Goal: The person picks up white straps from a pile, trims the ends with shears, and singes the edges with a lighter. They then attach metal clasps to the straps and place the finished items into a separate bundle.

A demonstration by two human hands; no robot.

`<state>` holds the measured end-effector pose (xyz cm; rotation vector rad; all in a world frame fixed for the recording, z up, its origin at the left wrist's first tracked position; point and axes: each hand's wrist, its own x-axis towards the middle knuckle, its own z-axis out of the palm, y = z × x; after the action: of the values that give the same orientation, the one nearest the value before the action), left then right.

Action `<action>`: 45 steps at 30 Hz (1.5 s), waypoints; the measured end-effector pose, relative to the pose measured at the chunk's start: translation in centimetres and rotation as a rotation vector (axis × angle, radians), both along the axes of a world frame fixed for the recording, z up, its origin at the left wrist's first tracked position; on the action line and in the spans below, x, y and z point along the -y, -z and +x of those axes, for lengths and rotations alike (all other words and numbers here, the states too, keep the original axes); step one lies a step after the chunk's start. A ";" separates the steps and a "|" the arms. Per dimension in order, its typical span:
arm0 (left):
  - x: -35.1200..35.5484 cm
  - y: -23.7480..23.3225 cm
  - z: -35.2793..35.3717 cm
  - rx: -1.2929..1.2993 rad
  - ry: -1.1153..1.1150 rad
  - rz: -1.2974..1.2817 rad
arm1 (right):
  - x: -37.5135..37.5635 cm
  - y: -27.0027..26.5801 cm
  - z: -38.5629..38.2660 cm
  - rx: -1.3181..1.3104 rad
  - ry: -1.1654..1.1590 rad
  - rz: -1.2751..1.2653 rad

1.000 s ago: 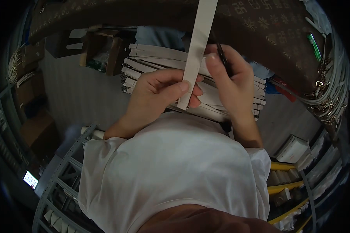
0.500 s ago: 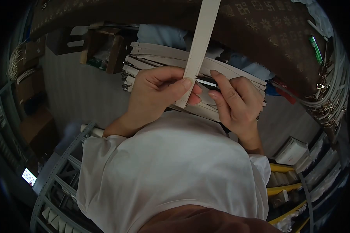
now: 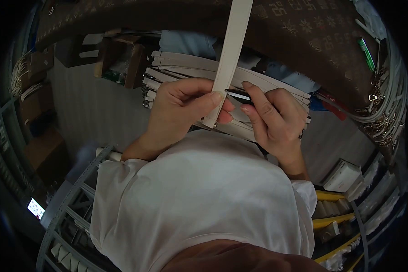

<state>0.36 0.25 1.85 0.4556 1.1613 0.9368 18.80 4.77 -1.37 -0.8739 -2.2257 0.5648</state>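
Observation:
My left hand pinches a cream stitched strap near its lower end, thumb on top and fingers behind. The strap runs up past the top of the view. In my right hand, between thumb and fingers, is a small dark pointed metal tool that looks like thread snips; its handle is mostly hidden. Its tip meets the strap's right edge, beside my left thumb. Beneath both hands lies a stack of similar pale straps, with metal hardware at the left ends.
A brown patterned cloth covers the surface ahead. On it lies a green packet, beside a bundle of pale cords with metal clasps. A wooden box stands at left. Metal shelving and yellow-edged shelves flank me.
The tool's tip has come up against the strap's edge, and its blades look closer together. The strap's top has tilted slightly left. Both hands stay nearly in place.

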 end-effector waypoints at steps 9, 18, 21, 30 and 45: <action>0.0 0.2 -0.1 -0.031 0.014 0.015 | -0.1 0.2 -0.1 -0.008 0.000 -0.002; 0.1 0.4 -0.2 -0.015 -0.005 0.053 | -0.9 0.1 -2.0 -0.658 0.123 -0.773; 0.8 0.6 -0.1 0.052 0.001 0.101 | -1.7 -0.4 -4.1 -0.633 -0.053 -1.292; 7.1 2.3 -8.5 -0.227 0.141 0.037 | -12.3 -4.0 -4.4 -1.238 -0.001 -0.864; 4.7 3.7 -11.6 -0.864 0.683 0.268 | 8.8 3.3 13.5 -0.822 1.002 -1.271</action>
<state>-11.25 -4.46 -1.85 1.4678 1.4842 0.2631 32.27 -4.02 -4.62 -1.7182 -0.3512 1.4477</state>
